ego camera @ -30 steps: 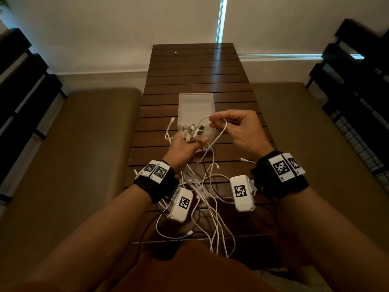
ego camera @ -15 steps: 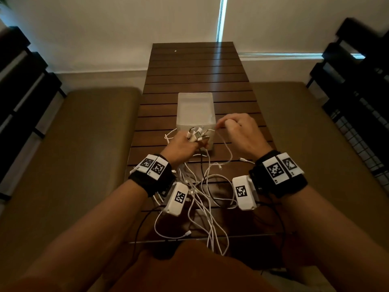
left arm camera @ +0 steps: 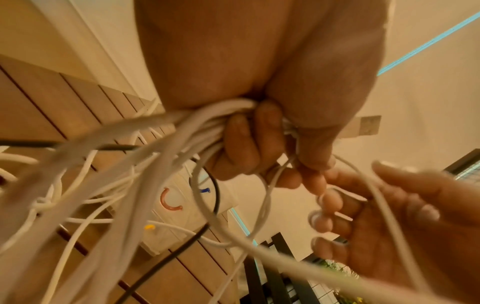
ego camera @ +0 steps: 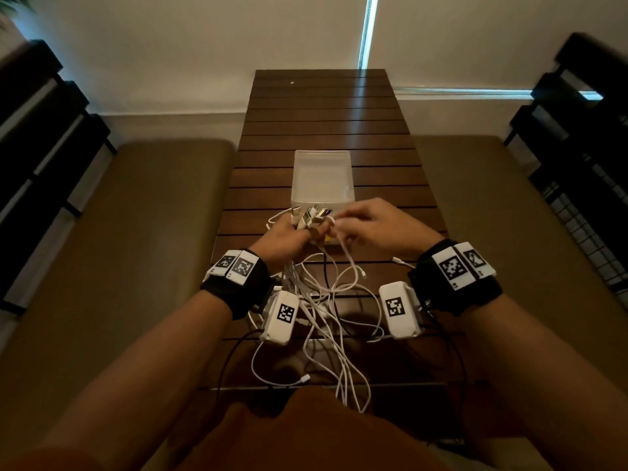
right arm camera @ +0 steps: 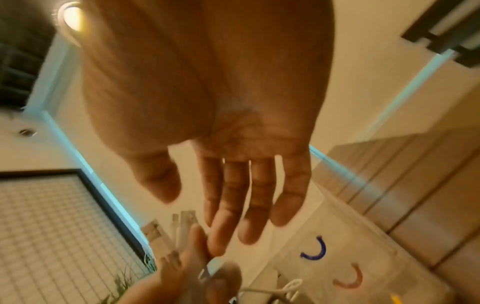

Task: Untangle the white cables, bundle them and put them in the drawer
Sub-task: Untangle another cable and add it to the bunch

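Observation:
My left hand point(ego camera: 289, 239) grips a bunch of white cables point(ego camera: 326, 300) just below their plugs point(ego camera: 311, 215), which stick up out of the fist. In the left wrist view its fingers point(left arm camera: 246, 144) curl round the strands point(left arm camera: 130, 164). My right hand point(ego camera: 367, 226) has come up against it from the right. Its fingers point(right arm camera: 233, 195) are stretched out, the thumb apart, the fingertips touching the left hand by the plugs point(right arm camera: 182, 222). One strand runs loosely across its palm point(left arm camera: 376, 216). The translucent white drawer box point(ego camera: 323, 153) stands just behind both hands.
Slack cable loops lie on the dark slatted table point(ego camera: 323, 107) and hang over its near edge onto my lap. One loose cable end point(ego camera: 397, 260) lies to the right. Brown cushioned benches point(ego camera: 136, 232) point(ego camera: 492, 215) flank the table.
My right hand, which held a strand up and to the right, has moved left and down to the left hand, fingers now straight. The left hand has edged forward with the bunch.

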